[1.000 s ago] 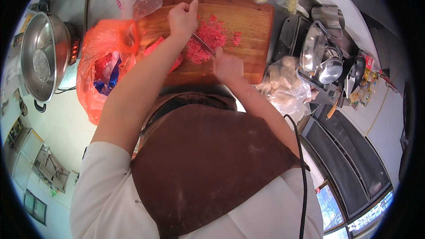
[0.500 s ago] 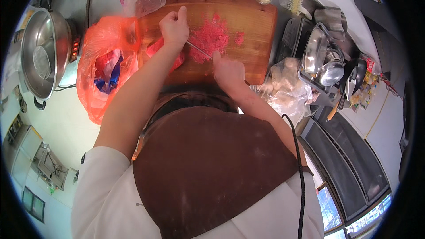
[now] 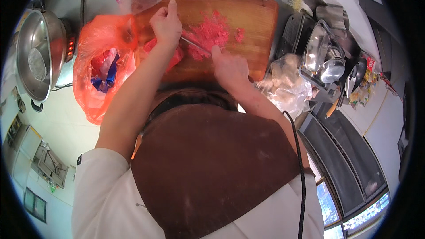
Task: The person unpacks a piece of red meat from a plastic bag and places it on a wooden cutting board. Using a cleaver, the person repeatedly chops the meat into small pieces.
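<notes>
While curled: right fingers (image 3: 219, 55) around knife (image 3: 195, 44).

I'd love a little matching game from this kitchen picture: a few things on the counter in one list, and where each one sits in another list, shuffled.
Things:
1. minced red meat
2. orange plastic bag
3. steel pot
4. clear bag of pale food

Places:
A. at the far left of the counter, beside a small red-lit display
B. on the wooden cutting board, between the left hand and right hand
C. just off the board's right edge, by the right forearm
D. against the board's left edge, by the left forearm

Pairs: 1-B, 2-D, 3-A, 4-C
</notes>
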`<state>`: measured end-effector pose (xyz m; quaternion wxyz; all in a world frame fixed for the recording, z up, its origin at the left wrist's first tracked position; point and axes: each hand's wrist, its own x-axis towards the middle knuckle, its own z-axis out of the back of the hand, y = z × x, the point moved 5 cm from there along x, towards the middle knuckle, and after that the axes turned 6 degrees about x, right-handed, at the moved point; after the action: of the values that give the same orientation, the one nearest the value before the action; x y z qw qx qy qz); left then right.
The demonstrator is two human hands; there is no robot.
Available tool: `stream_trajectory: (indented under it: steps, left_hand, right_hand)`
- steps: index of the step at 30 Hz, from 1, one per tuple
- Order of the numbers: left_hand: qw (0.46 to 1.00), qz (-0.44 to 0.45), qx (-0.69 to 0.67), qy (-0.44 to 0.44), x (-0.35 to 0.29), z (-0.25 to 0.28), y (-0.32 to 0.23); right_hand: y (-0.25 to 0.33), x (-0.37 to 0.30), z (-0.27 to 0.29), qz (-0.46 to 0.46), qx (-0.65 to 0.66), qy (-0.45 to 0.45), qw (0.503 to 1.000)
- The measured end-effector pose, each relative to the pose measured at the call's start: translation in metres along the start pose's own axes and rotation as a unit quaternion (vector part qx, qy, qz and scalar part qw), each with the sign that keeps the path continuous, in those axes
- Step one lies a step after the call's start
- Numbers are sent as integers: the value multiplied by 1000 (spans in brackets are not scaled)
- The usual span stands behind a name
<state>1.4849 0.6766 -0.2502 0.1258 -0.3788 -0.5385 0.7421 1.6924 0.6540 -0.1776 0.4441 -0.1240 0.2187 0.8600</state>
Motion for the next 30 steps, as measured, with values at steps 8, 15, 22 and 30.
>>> stream_trajectory:
  steps: [8, 15, 22, 30]
  left_hand:
    - [1000, -10, 17, -3, 9, -1, 13]
    - [997, -27, 66, -29, 15, 4, 18]
    - [971, -113, 207, -39, 6, -6, 0]
    - [997, -21, 74, -26, 11, -3, 8]
  right_hand:
    - [-2, 8, -1, 13, 14, 10, 1000]
    - [-6, 14, -4, 32, 12, 26, 999]
    - [-21, 22, -14, 49, -17, 67, 996]
    - [-10, 8, 0, 24, 24, 3, 999]
